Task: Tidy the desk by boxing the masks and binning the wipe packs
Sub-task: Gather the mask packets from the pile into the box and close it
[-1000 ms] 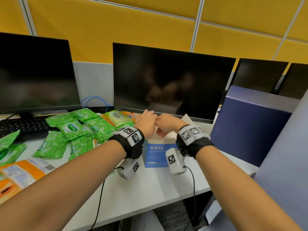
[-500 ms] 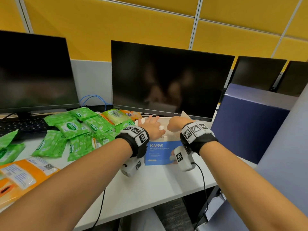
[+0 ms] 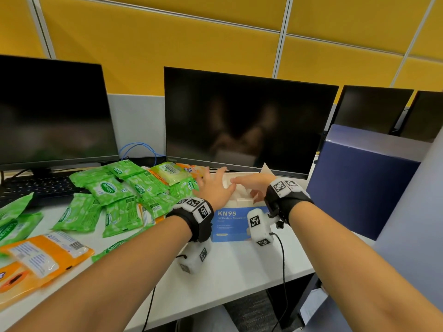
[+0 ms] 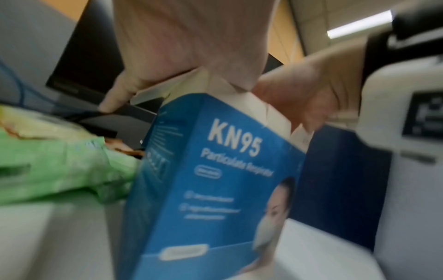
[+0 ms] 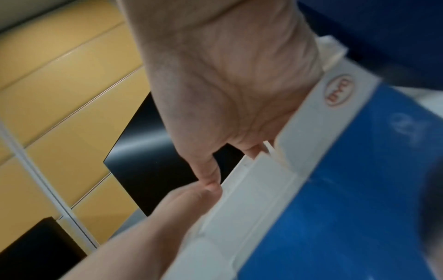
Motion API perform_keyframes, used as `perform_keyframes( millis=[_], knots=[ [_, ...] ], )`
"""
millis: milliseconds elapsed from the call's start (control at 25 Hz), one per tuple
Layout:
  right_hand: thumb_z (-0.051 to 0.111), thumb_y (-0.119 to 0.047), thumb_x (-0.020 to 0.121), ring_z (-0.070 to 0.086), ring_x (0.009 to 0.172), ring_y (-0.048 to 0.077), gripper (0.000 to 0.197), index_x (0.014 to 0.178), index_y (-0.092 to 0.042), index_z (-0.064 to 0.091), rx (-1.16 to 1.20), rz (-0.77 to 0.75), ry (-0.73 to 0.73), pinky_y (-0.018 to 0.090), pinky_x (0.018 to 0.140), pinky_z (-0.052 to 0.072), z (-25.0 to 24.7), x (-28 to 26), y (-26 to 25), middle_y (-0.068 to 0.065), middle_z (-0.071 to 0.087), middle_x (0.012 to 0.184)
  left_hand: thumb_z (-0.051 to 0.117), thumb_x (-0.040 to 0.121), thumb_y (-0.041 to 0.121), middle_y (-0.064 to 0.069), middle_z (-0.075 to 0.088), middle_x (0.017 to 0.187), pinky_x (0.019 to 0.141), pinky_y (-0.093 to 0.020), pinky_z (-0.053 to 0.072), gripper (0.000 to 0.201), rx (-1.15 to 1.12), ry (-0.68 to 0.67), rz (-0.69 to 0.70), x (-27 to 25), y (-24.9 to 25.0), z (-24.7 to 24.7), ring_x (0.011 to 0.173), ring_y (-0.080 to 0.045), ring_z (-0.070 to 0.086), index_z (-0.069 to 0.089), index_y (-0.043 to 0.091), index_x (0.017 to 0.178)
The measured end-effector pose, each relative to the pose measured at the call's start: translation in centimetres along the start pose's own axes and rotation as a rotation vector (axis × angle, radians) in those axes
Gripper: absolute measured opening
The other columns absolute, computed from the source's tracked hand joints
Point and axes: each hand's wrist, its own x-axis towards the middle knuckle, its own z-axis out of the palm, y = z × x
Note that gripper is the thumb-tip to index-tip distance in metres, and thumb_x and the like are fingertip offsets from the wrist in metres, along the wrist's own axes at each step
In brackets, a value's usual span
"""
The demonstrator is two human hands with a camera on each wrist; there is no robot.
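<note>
The blue KN95 mask box (image 3: 236, 222) stands on the counter (image 3: 239, 271) before the middle monitor (image 3: 249, 121), and both hands – left hand (image 3: 214, 188) and right hand (image 3: 254, 184), fingers flat, grasping nothing – press on its open white top, seemingly to tuck the masks in.

Bright, even office light; head view sharp but edge-warped, both wrist views smeared with motion blur.

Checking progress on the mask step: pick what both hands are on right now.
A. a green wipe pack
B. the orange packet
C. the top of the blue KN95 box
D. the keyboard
C: the left hand and right hand both rest over the open white top of the KN95 box, beside the green wipe packs.
</note>
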Motion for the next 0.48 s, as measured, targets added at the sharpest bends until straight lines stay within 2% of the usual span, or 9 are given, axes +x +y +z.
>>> perform_keyframes(
  millis=[40,80,120,160,240,280,400,480],
  knots=[
    [0.052,-0.064,0.081,0.06,0.109,0.028,0.071,0.133,-0.017,0.045,0.079,0.013,-0.026,0.041,0.098,0.049,0.4,0.5,0.0,0.008,0.056,0.124,0.047,0.093,0.046,-0.016,0.007,0.157,0.116,-0.052,0.019,0.058,-0.125,-0.015,-0.083,0.3,-0.2,0.1,0.144,-0.037,0.013,0.028,0.034,0.146],
    [0.05,-0.061,0.084,0.057,0.116,0.03,0.071,0.14,-0.017,0.042,0.116,0.008,-0.039,0.043,0.102,0.047,0.7,0.7,-0.4,0.009,0.053,0.133,0.045,0.095,0.042,-0.019,0.01,0.155,0.116,-0.048,0.024,0.054,-0.231,-0.038,-0.139,0.5,-0.2,0.2,0.142,-0.039,0.02,0.029,0.033,0.146],
    [0.046,-0.055,0.091,0.054,0.121,0.03,0.064,0.141,-0.015,0.041,0.08,-0.016,0.006,0.041,0.105,0.044,0.8,0.4,-0.8,0.01,0.05,0.138,0.042,0.097,0.036,-0.021,0.013,0.154,0.114,-0.043,0.028,0.05,-0.308,-0.054,-0.166,0.7,-0.1,0.3,0.138,-0.038,0.027,0.031,0.031,0.145],
    [0.042,-0.046,0.097,0.053,0.121,0.028,0.054,0.14,-0.013,0.043,-0.042,-0.049,0.078,0.038,0.105,0.042,0.6,-0.2,-1.2,0.01,0.049,0.139,0.039,0.099,0.029,-0.021,0.016,0.152,0.111,-0.038,0.031,0.046,-0.35,-0.053,-0.168,0.9,0.1,0.3,0.135,-0.036,0.034,0.033,0.029,0.145],
    [0.04,-0.029,0.101,0.054,0.107,0.025,0.04,0.133,-0.007,0.051,-0.268,-0.118,0.176,0.035,0.096,0.041,0.6,-1.4,-1.7,0.011,0.054,0.136,0.037,0.1,0.021,-0.019,0.023,0.15,0.103,-0.031,0.035,0.042,-0.379,-0.023,-0.148,1.2,0.4,0.5,0.128,-0.031,0.042,0.04,0.023,0.142],
    [0.042,-0.024,0.101,0.054,0.107,0.026,0.038,0.131,-0.005,0.052,-0.322,-0.147,0.191,0.035,0.094,0.042,0.7,-1.1,-1.9,0.013,0.055,0.134,0.037,0.1,0.02,-0.018,0.026,0.149,0.102,-0.031,0.035,0.041,-0.359,-0.015,-0.137,1.4,0.5,0.7,0.127,-0.03,0.042,0.042,0.022,0.141],
    [0.042,-0.017,0.1,0.049,0.127,0.032,0.039,0.133,0.001,0.05,-0.308,-0.152,0.148,0.035,0.103,0.04,1.6,0.1,-1.5,0.019,0.051,0.137,0.032,0.101,0.028,-0.015,0.025,0.152,0.113,-0.042,0.028,0.04,-0.252,-0.073,-0.118,2.8,0.3,1.1,0.135,-0.037,0.032,0.044,0.03,0.139],
    [0.034,-0.013,0.103,0.039,0.136,0.029,0.042,0.14,0.007,0.039,-0.257,-0.103,0.136,0.026,0.111,0.03,1.9,0.8,-1.2,0.021,0.042,0.145,0.028,0.1,0.031,-0.013,0.023,0.155,0.115,-0.048,0.022,0.041,-0.122,-0.112,-0.116,3.8,-0.1,1.5,0.14,-0.039,0.024,0.045,0.038,0.137]
  ],
)
